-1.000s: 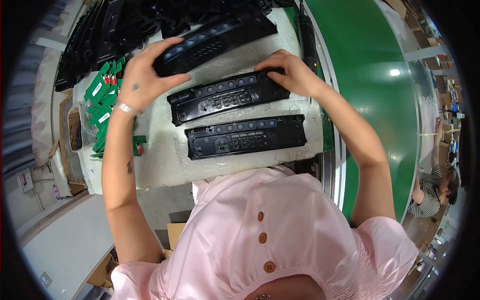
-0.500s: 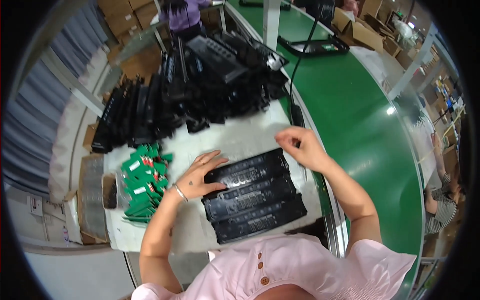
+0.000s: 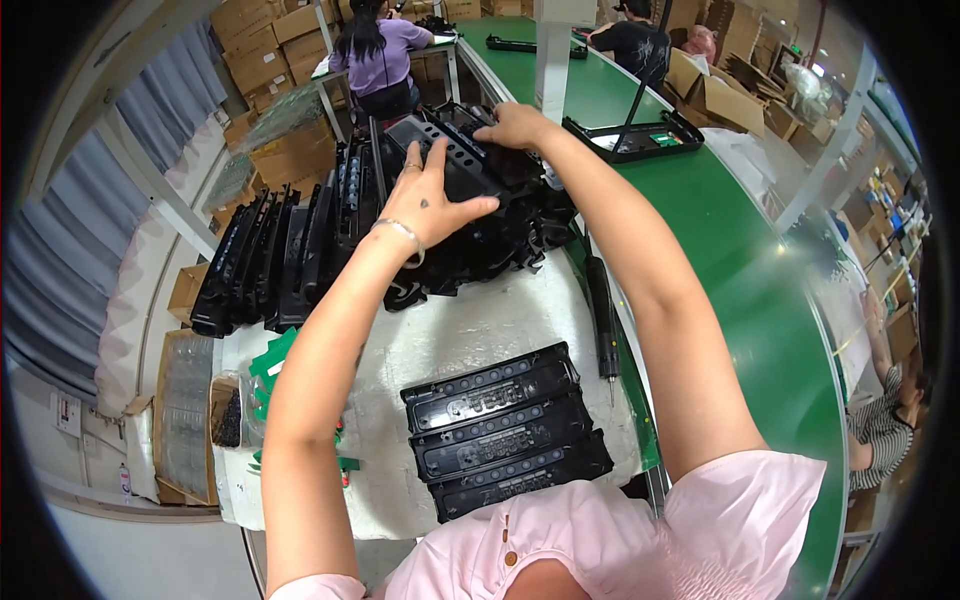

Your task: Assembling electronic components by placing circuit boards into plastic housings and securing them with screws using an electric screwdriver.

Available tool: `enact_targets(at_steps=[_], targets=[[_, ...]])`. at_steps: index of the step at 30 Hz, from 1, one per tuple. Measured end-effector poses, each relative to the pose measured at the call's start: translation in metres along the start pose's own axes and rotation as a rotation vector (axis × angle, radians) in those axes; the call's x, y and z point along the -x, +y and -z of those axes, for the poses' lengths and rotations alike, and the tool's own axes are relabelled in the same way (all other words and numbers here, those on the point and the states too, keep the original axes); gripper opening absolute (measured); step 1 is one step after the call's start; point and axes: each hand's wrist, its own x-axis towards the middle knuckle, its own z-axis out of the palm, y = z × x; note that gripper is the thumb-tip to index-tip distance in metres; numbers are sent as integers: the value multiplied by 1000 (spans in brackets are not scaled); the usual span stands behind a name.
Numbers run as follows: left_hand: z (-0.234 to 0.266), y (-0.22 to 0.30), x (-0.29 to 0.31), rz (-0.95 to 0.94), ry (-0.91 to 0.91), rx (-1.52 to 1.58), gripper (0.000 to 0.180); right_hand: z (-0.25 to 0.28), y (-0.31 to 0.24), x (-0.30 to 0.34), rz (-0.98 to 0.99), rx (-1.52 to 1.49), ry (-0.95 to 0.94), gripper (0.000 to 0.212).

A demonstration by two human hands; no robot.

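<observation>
My left hand [image 3: 425, 200] reaches over a pile of black plastic housings [image 3: 510, 225], fingers and thumb spread. It lies on or just above a black panel with a row of round holes [image 3: 462, 158]. My right hand [image 3: 520, 125] is at the far right of that panel, fingers loosely bent and apart; whether they touch a housing is hard to see. Three long black plastic panels [image 3: 490, 393] lie side by side on the white work surface [image 3: 400, 340] close to my body, untouched.
An electric screwdriver [image 3: 602, 315] lies along the right edge, beside the green conveyor [image 3: 740, 270]. Green circuit boards [image 3: 268, 365] are partly behind my left forearm, near a small bin of dark bits [image 3: 228, 415]. A black frame [image 3: 650, 138] rests on the conveyor. Two people sit farther off.
Both hands have left the area around the three panels and moved forward to the pile. My view has tilted up, so more of the far room shows.
</observation>
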Motion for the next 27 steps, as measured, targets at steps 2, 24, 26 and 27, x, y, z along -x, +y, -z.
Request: enact_targets(at_steps=[2,24,26,27], targets=[[-11,-22,-21,235,-63,174,111,-3,-11,2,-70,-46,-102,64],[14,-15,120,268,-721,978,42,78,20,244,-138,-843,-142,26],[-1,-22,128,210,-719,789,39,70,36,246,-173,-882,-140,25],[-7,-26,127,164,-705,654,40,64,37,245,-199,-907,-159,25]])
